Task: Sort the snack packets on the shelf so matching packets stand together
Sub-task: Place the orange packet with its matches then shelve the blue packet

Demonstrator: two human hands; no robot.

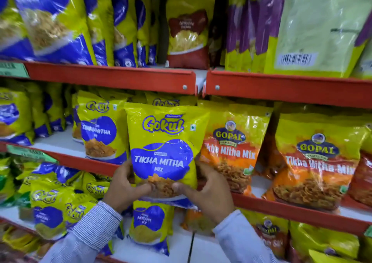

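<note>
I hold a yellow and blue Gokul Tikha Mitha Mix packet (164, 142) upright in front of the middle shelf. My left hand (125, 186) grips its lower left corner and my right hand (207, 192) grips its lower right corner, thumbs on the front. A matching Gokul Tikha Mitha packet (100, 129) stands on the middle shelf just to the left. On the right stand two orange Gopal Tikha Mitha Mix packets (231, 148), the second Gopal packet (318, 162) further right. Another Gokul packet top (165, 101) shows behind the held one.
Red-edged shelves (112, 77) run across the view. The top shelf holds blue-yellow packets (50, 21), a red-yellow Gokul packet (188, 33) and purple-green packets (251, 31). The lower shelf carries Gokul Nylon Sev packets (150, 224) and leaning yellow packets (52, 208).
</note>
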